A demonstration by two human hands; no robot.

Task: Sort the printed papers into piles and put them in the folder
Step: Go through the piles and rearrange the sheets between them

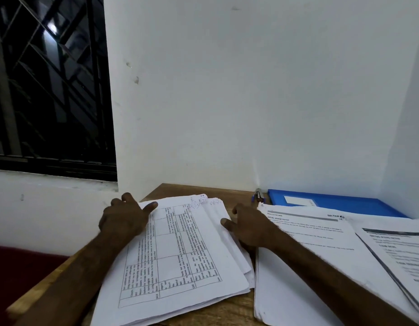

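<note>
A loose pile of printed papers (180, 260) with a table on its top sheet lies on the wooden table (203, 314) in front of me. My left hand (123, 220) rests flat on the pile's left edge, fingers spread. At the pile's right edge my right hand (248, 228) touches the sheets with its fingers apart, gripping nothing. A second pile of text pages (309, 255) lies to the right, partly under my right forearm. A third pile (396, 250) sits at the far right. The blue folder (340, 203) lies shut at the back right against the wall.
A stapler (258, 196) lies at the back of the table beside the folder. White walls close off the back and right. A barred dark window (51, 85) is at the left, and a dark red surface (20, 269) lies below the table's left edge.
</note>
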